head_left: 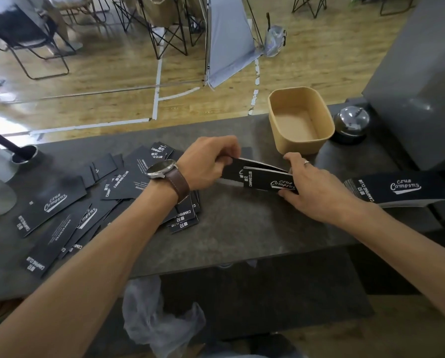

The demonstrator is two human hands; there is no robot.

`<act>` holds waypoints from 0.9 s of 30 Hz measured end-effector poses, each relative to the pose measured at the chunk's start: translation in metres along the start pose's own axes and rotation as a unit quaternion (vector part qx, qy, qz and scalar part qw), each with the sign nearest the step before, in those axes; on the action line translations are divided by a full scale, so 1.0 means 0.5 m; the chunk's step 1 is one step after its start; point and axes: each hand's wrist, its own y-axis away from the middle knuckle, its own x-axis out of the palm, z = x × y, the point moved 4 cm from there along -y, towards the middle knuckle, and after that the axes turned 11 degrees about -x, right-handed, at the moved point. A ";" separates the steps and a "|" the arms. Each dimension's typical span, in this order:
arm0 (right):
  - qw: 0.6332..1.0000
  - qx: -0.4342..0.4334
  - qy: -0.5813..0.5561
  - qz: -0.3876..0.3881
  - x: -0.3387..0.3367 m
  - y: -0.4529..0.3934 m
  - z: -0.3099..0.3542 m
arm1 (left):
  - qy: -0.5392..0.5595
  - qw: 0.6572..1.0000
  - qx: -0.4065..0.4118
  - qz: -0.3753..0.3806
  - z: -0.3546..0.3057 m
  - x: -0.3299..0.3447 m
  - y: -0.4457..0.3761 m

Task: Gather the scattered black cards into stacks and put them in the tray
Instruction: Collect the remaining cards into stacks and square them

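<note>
Grey counter (pixel 242 228): both hands' grips (pixel 208 161) (pixel 306 187) pinch card stack (pixel 260 177), seemingly.

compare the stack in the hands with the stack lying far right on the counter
The held stack is gripped at both ends by the left hand and right hand, loosely fanned; the right stack lies flat, untouched and looks thicker. Both are black cards with the same white logo, and neither is in the tray.
</note>
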 end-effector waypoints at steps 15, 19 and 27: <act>0.997 -0.048 0.064 0.008 0.004 -0.005 0.015 | -0.067 0.996 -0.049 0.041 -0.061 0.077 0.041; 0.996 -0.042 0.072 0.028 -0.004 -0.011 0.006 | -0.024 0.998 -0.061 0.027 -0.035 0.066 0.029; 0.996 -0.042 0.070 0.039 -0.009 -0.010 0.011 | -0.279 0.938 -0.200 0.054 0.116 -0.003 -0.033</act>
